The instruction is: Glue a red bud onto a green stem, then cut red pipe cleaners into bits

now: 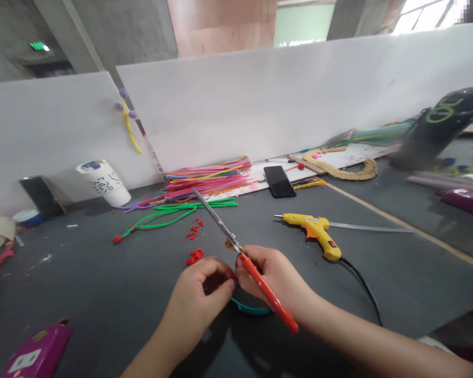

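Observation:
A pair of scissors [266, 290] with red handles lies across my right hand [270, 270], which is closed around it. The blades point up and left, away from me. My left hand [199, 299] is closed in a pinch, its fingertips meeting my right fingertips. Whatever is between those fingertips is too small or hidden to name. Just beneath the hands shows the curved edge of a teal object [252, 310], mostly covered. A small yellow piece [230, 244] shows behind the blades. Small red pieces [195, 256] lie in a pile beyond my left hand.
To the right, a yellow glue gun [313, 228] lies with its black cord running toward me. A phone [279, 181], pink and coloured pipe cleaners [208, 181] and green stems [173, 215] lie farther back. A white cup [104, 184] stands left, and a white partition [260, 100] rises behind.

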Motion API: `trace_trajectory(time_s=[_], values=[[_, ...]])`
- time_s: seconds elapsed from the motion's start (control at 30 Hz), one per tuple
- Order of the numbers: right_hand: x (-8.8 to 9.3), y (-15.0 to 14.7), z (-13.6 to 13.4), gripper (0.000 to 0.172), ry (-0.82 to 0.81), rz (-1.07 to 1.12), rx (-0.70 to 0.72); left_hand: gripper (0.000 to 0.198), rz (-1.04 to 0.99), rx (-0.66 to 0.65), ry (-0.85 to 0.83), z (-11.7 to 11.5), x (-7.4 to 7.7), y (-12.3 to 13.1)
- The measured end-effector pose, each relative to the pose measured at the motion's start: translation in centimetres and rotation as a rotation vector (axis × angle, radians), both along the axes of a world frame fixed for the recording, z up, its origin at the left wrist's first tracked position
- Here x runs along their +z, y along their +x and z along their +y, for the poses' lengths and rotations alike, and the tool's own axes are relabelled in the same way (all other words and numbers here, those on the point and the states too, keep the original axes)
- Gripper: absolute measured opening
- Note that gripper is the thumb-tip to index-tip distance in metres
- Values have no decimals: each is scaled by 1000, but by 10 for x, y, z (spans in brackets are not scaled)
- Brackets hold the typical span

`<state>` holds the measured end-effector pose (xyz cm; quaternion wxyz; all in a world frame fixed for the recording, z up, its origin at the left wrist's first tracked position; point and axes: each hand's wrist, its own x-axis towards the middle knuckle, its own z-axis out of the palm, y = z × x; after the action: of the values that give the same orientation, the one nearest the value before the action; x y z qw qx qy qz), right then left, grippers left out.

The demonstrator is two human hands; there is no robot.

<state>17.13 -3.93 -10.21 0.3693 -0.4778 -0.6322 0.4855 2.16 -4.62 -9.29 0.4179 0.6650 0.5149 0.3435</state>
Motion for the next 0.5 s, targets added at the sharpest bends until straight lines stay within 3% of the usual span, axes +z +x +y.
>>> trace_trajectory(time_s=[0.3, 0.5], values=[[2, 0, 0, 11, 30, -11, 15, 8, -6, 41, 43, -2, 1, 0], [12, 12, 0, 23, 247, -332, 64, 5, -450, 237, -41, 4, 5, -12]])
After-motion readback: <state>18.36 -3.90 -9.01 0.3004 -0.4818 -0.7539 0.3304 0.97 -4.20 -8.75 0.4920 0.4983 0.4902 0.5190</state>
